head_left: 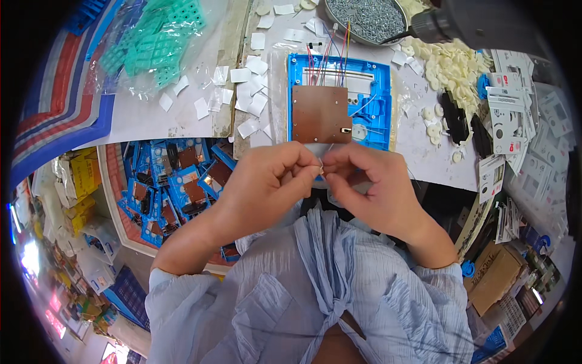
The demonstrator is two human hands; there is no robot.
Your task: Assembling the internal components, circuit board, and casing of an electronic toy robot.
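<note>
A small piece [321, 171], too tiny to make out, is between the fingertips of both hands, in front of the near edge of a blue casing [382, 91]. The left hand [267, 179] pinches it between thumb and forefinger; the right hand [379, 182] has its thumb and forefinger at the same spot, but whether they grip it I cannot tell.

The casing lies on the table [436, 167] with a brown board [318, 115] over it and thin coloured wires [347, 51] at the board's far edge. White squares [257, 104] are scattered to the left; beyond the casing is a bowl [332, 18] of screws [370, 18]. Cream discs [448, 73], black parts [453, 115] and printed cards [509, 112] lie to the right. Green pads [160, 48] in clear plastic lie far left, above a crate [111, 182] of blue units [188, 182].
</note>
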